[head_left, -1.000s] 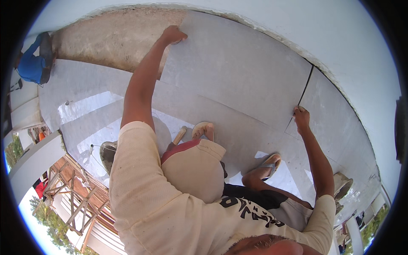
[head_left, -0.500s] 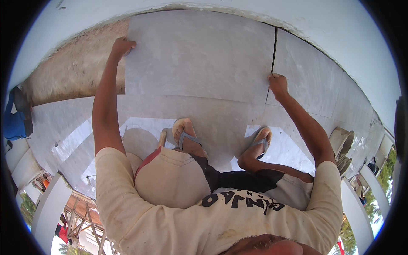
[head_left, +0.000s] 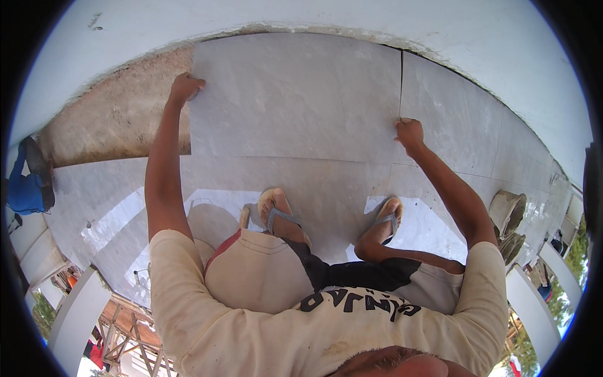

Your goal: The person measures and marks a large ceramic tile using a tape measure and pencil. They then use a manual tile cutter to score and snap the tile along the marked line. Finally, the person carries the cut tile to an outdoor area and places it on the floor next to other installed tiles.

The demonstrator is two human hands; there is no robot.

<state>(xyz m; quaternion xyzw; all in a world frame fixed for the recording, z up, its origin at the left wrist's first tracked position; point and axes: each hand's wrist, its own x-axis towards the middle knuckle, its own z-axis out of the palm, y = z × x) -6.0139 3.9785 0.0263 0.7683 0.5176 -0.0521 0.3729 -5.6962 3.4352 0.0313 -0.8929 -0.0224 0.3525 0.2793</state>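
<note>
A large grey floor tile (head_left: 295,94) lies in front of me beside the white wall. My left hand (head_left: 187,89) is closed round its left edge, thumb on top. At the right edge my right hand (head_left: 409,134) grips with curled fingers, beside a thin dark gap. Across that gap lies a neighbouring grey tile (head_left: 449,113). The fingertips under the edges are hidden. Bare brownish screed (head_left: 119,119) shows to the left of the held tile.
A white wall (head_left: 314,14) curves along the far side. Cement-stained buckets (head_left: 507,210) stand at the right. A wooden handle (head_left: 244,218) sticks up near my left foot. Someone in blue (head_left: 28,182) is at the far left.
The gap between the held tile and the right-hand tile has narrowed, as both hands moved the tile rightward against its neighbour. The whole view has shifted slightly downward.
</note>
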